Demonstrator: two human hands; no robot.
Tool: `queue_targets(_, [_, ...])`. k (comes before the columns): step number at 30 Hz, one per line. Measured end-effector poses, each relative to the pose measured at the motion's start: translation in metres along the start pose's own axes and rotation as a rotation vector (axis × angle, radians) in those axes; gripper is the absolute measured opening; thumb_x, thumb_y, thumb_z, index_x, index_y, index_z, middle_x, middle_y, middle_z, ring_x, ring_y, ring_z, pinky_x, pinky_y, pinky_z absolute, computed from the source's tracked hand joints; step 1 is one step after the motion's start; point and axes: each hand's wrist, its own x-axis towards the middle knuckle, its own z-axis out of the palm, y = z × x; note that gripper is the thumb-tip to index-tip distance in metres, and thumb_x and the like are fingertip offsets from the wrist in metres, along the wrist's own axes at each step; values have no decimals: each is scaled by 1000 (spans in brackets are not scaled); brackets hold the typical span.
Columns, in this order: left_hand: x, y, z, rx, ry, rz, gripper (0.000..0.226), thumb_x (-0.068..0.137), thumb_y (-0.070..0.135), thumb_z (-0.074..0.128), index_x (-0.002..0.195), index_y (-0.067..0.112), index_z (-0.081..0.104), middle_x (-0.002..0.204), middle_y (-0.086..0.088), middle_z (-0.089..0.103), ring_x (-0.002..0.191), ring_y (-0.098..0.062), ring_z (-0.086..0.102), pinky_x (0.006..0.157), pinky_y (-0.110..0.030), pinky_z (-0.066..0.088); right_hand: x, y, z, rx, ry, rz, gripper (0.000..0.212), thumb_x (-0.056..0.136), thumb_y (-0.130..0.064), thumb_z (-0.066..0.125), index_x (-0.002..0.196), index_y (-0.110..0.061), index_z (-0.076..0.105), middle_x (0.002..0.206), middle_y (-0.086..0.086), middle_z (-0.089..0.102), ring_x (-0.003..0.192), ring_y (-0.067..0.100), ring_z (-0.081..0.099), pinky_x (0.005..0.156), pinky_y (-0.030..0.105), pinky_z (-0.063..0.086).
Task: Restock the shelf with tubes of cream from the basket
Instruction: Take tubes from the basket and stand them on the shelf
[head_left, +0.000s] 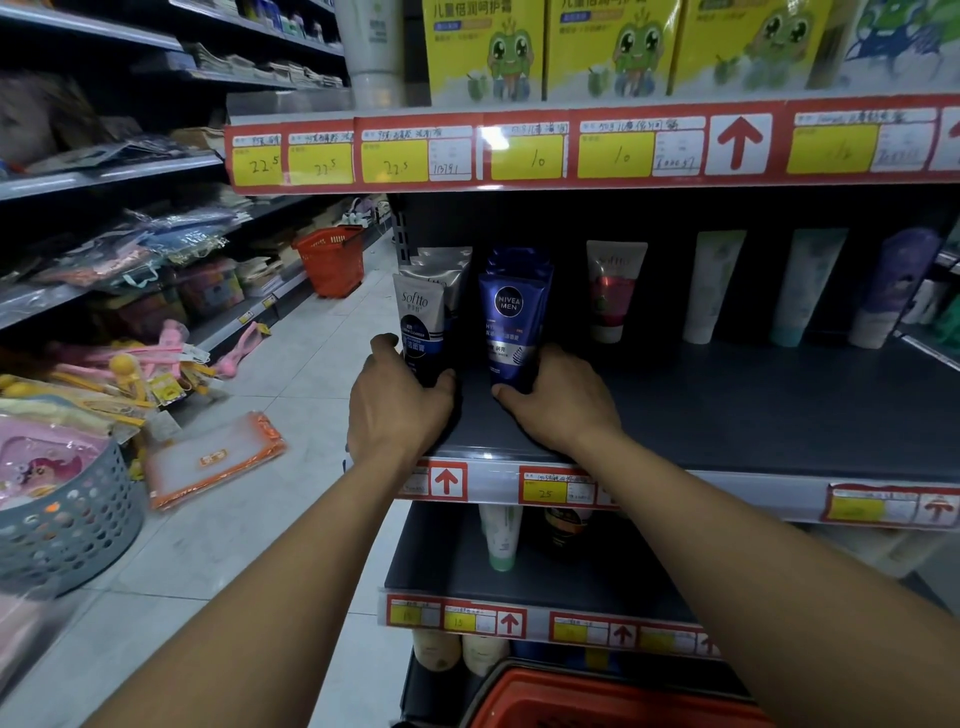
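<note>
On the dark middle shelf (727, 415) a silver and blue Softto tube (422, 322) stands upright at the left end, more of its kind behind it. My left hand (397, 400) grips its base. Next to it stands a blue Nivea Men tube (511, 322) with others behind, and my right hand (550, 400) grips its lower end, thumb in front. The rim of a red basket (597, 699) shows at the bottom, below my right arm; its contents are hidden.
Further right on the same shelf stand a white and red tube (613, 291), pale tubes (711, 286) and a purple one (893, 286). Yellow boxes (608, 47) fill the shelf above. Another red basket (332, 260) stands down the aisle, and a grey tub (72, 519) and packets litter the floor at left.
</note>
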Motion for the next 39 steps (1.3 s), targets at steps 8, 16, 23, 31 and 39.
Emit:
queue_targets(8, [-8, 5, -7, -52, 69, 3, 60, 86, 28, 66, 140, 13, 44, 129, -11, 58, 110, -33, 62, 83, -35, 44, -11, -11, -14, 46, 23, 58, 44, 82, -52, 63, 111, -19, 56, 104, 1, 65, 90, 25, 64, 65, 31, 45])
queue_targets(16, [-31, 3, -12, 109, 5, 139, 32, 95, 24, 61, 124, 12, 55, 123, -13, 59, 101, -28, 61, 78, -36, 48, -53, -4, -33, -42, -11, -115, 30, 92, -30, 54, 117, -14, 55, 114, 6, 58, 104, 25, 56, 77, 36, 49])
queue_targets(23, [-84, 4, -19, 296, -26, 485, 26, 93, 33, 57, 112, 18, 65, 108, -4, 63, 100, -23, 55, 83, -40, 48, -95, 19, -58, -228, 105, -155, 28, 91, -31, 53, 108, -10, 57, 107, 8, 58, 100, 26, 54, 75, 36, 44])
queue_targets(31, [-145, 33, -13, 340, -81, 577, 30, 89, 28, 64, 116, 14, 65, 110, -7, 63, 101, -27, 54, 82, -42, 48, -152, 61, -106, -332, 86, -105, 40, 77, -25, 62, 112, -6, 58, 116, 13, 53, 108, 31, 50, 88, 39, 49])
queue_targets(39, [-207, 58, 9, 309, -194, 568, 40, 85, 32, 56, 119, 11, 63, 113, -9, 63, 105, -30, 53, 90, -45, 46, -203, 104, -134, -409, 40, -94, 39, 72, -27, 59, 101, -2, 61, 108, 16, 55, 103, 34, 51, 93, 43, 49])
